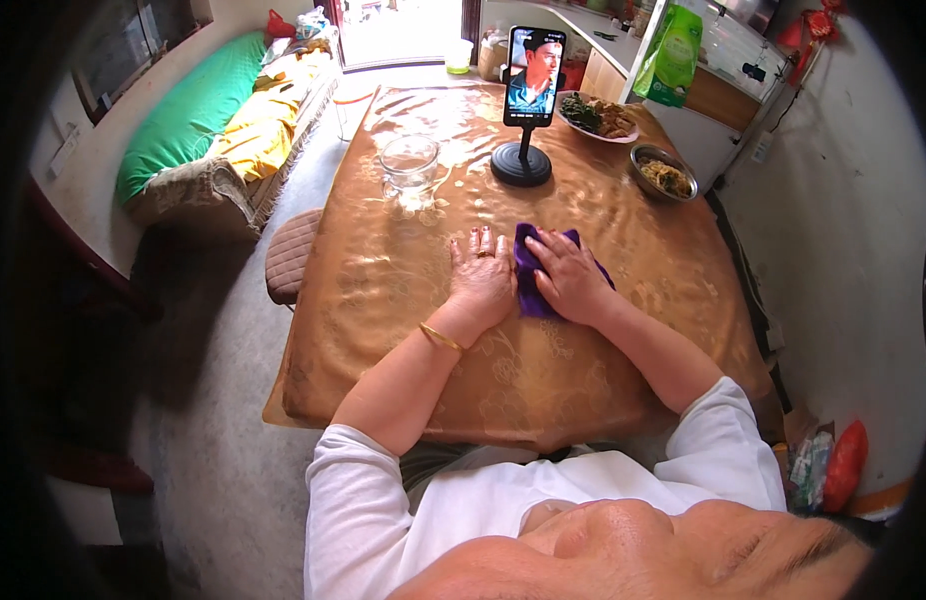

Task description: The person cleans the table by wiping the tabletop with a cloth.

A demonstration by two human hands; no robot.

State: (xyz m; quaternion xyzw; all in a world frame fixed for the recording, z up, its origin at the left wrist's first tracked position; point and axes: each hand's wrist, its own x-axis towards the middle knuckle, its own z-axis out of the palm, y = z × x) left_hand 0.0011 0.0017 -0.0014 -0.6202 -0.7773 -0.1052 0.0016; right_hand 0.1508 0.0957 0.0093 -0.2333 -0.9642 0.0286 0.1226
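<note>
A purple cloth (534,300) lies on a table (508,375) covered with a shiny brown patterned tablecloth. My right hand (568,270) rests on the cloth, palm down, its fingers spread over it. Just left of the cloth, my left hand (482,277) lies flat on the tablecloth with fingers extended, a ring on one finger and a bangle at the wrist. Nothing shows in my left hand. Whether my right fingers pinch the cloth or only press it is hard to see. Beyond my hands stands a smartphone (534,79) on a round black stand (521,165).
A clear glass bowl (409,166) is on the table's far left. At the far right are a plate of food (598,136) and a metal bowl of noodle-like food (662,174). A padded stool (292,256) stands by the left edge; a wall (845,247) rises at right.
</note>
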